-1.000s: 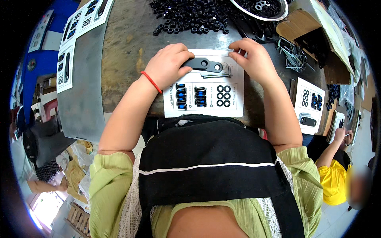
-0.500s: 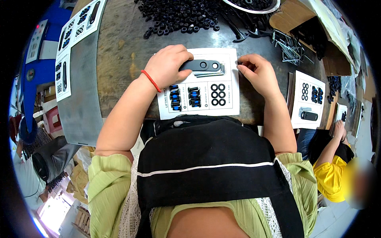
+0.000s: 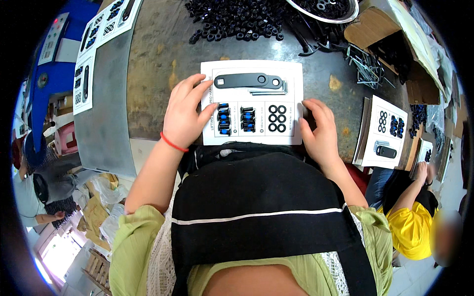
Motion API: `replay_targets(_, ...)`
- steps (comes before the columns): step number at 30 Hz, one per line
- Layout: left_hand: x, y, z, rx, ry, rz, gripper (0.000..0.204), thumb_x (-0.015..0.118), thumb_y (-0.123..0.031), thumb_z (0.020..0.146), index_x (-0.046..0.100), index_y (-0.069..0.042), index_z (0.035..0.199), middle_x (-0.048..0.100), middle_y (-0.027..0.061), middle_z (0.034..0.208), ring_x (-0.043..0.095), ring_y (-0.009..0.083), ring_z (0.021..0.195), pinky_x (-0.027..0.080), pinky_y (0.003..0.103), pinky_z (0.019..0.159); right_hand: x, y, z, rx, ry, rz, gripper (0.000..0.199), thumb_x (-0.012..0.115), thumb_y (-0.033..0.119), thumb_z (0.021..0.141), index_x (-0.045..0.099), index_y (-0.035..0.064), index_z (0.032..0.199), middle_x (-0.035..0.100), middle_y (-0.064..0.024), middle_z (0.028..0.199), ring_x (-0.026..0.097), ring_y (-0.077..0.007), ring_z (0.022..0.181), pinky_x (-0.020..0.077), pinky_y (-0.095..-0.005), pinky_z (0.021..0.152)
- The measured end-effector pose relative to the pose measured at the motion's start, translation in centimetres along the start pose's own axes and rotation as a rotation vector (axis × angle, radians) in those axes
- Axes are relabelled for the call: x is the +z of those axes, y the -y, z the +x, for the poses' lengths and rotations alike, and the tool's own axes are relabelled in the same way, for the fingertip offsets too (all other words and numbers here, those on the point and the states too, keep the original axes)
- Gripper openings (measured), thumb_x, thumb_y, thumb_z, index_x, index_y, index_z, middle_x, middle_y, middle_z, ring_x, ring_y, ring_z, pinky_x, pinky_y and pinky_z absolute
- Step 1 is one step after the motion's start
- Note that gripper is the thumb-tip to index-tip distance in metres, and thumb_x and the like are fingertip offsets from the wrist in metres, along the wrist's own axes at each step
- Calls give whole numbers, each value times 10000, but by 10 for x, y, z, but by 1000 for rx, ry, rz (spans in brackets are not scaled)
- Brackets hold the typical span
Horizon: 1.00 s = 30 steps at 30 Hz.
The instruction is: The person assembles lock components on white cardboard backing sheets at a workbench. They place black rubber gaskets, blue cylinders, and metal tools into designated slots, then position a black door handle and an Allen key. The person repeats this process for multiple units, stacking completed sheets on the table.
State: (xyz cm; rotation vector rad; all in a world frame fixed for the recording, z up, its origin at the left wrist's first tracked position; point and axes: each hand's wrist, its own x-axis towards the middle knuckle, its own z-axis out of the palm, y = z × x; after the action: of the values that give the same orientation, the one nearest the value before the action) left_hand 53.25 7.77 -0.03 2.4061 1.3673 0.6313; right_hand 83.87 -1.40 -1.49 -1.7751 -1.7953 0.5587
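Observation:
A white card (image 3: 291,76) lies on the dark worktable (image 3: 158,59) in front of me. On it sit a flat black metal bar (image 3: 247,80), hex keys (image 3: 271,91), two groups of black-and-blue bolts (image 3: 236,118) and several black rings (image 3: 277,118). My left hand (image 3: 183,114) grips the card's left edge, thumb on top. My right hand (image 3: 320,129) holds the card's right edge near its lower corner.
A heap of black nuts and washers (image 3: 237,18) lies at the table's far side beside a metal bowl (image 3: 321,9) and loose hex keys (image 3: 368,69). Finished cards (image 3: 382,130) are stacked to the right; more (image 3: 94,44) lie at left. Another person in yellow (image 3: 412,217) sits at right.
Both hands have slid off the middle of the card to its side edges, uncovering the bar and hex keys. The card sits nearer to me.

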Motion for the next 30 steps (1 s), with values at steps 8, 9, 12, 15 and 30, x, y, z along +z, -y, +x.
replay_targets(8,28,6,44,146,158,37,335,738,-219,786,681,-92,1091,620,60,1114,566,264,1107,418,397,984,8,6,-16,68,-11,138,447,666,53,790,551,8,1220,573,-194,1263,519,-367,1186,409,-421,1023)
replay_targets(9,30,7,48,155,178,30,327,738,-220,786,684,-96,1084,622,58,1107,567,263,1104,418,397,984,9,4,-16,51,-17,135,449,667,56,791,549,6,1222,572,-194,1268,518,-368,1188,408,-422,1025)
replay_targets(12,34,4,57,184,213,26,320,742,-219,781,687,-100,1073,627,55,1089,574,265,1089,425,395,976,8,1,-15,53,-37,150,454,670,64,793,548,0,1226,571,-196,1275,515,-368,1197,402,-428,1032)
replay_targets(15,36,-2,62,205,214,43,342,753,-212,766,677,-92,1077,633,62,1085,583,276,1069,439,396,961,6,2,-15,64,-46,159,452,668,67,795,548,-4,1225,571,-196,1275,517,-368,1192,401,-429,1032)
replay_targets(30,-12,-57,-78,-424,114,-499,812,672,-336,872,258,21,1472,148,312,1545,153,416,1459,183,465,1171,10,32,-55,358,67,649,635,608,5,809,406,8,1411,412,-191,1446,458,-296,1272,366,-383,1066)
